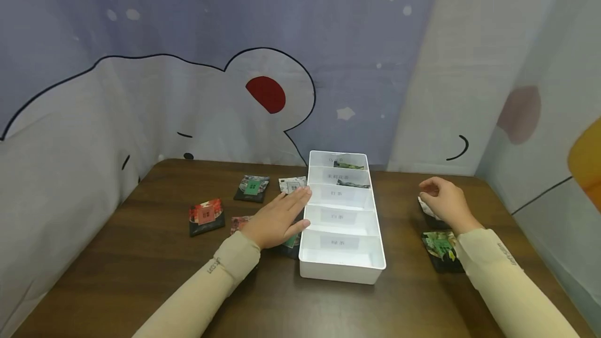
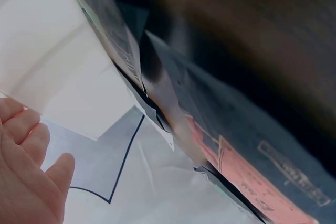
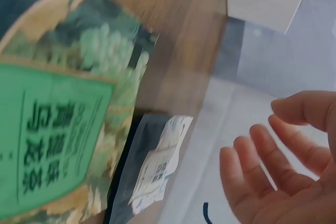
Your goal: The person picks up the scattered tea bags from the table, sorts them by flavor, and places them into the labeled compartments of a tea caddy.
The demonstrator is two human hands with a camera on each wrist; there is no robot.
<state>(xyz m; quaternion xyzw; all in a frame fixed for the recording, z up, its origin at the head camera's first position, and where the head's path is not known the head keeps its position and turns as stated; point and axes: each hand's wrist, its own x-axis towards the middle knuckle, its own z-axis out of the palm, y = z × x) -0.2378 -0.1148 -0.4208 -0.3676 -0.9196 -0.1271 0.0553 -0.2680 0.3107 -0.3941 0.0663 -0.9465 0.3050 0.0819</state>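
Observation:
My left hand (image 1: 278, 219), fingers straight, lies at the left rim of a white divided box (image 1: 341, 274). The left wrist view shows that hand (image 2: 26, 169) with nothing in its grasp. My right hand (image 1: 446, 203) is over a white-and-black tea packet (image 1: 430, 212), partly covering it. In the right wrist view the right hand's fingers (image 3: 253, 162) are loosely bent and hold nothing, apart from the packet. Nearer to me lies a green tea packet (image 1: 441, 246), its label large in the right wrist view. Small tea packets (image 1: 348, 165) sit in the box's two far compartments.
Left of the box lie a red packet (image 1: 206, 216), a green-labelled packet (image 1: 252, 188) and a white packet (image 1: 292, 184). Others are partly hidden under my left hand. A printed curtain (image 1: 211, 103) hangs behind the brown table (image 1: 155, 265).

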